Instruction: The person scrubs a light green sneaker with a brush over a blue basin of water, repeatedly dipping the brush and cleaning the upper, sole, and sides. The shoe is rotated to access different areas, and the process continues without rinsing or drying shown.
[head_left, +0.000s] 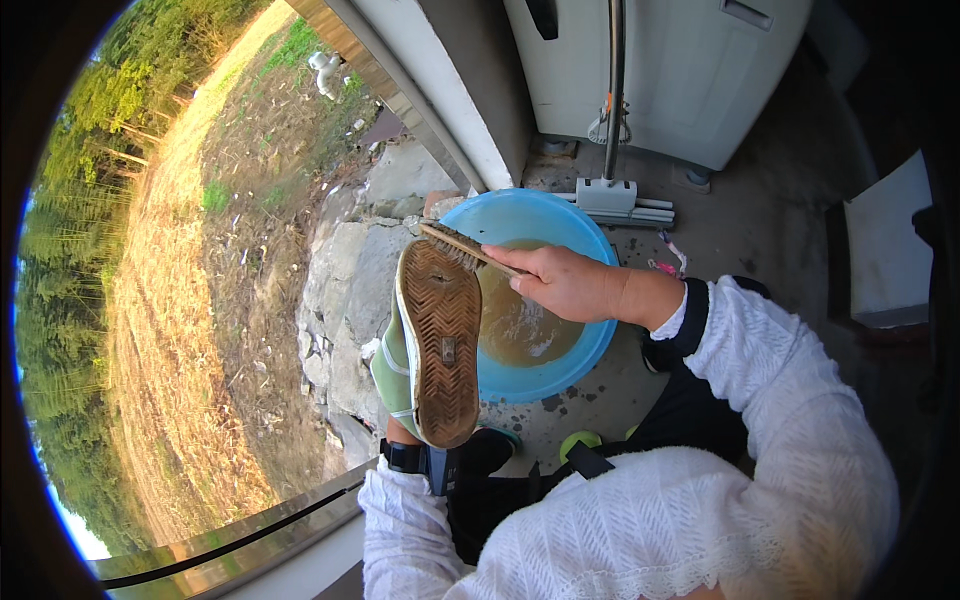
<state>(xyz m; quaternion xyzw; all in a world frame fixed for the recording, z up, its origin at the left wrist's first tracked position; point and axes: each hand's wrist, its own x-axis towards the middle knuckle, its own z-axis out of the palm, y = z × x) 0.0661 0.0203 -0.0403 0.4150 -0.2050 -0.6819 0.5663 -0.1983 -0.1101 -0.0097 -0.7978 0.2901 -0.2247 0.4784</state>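
Note:
My right hand (559, 279) grips the handle of a wooden scrubbing brush (491, 255). The brush's dark bristles touch the toe end of a shoe's brown rubber sole (440, 345), which faces up towards me. The sole has a herringbone tread and belongs to a green shoe (390, 371) with white edging. Of my left hand (400, 430), only the part by the wrist shows; the rest is hidden in or behind the shoe that it holds up. Beneath the brush and right hand, a blue plastic basin (577, 225) holds murky brown water (525, 330).
A sponge mop (607, 196) stands behind the basin, before a white appliance (645, 82). The wall's edge (472, 90) rises to the basin's upper left. Broken concrete (360, 277) lies left, outside a metal door track (247, 517). A green shoe toe (579, 444) shows below the basin.

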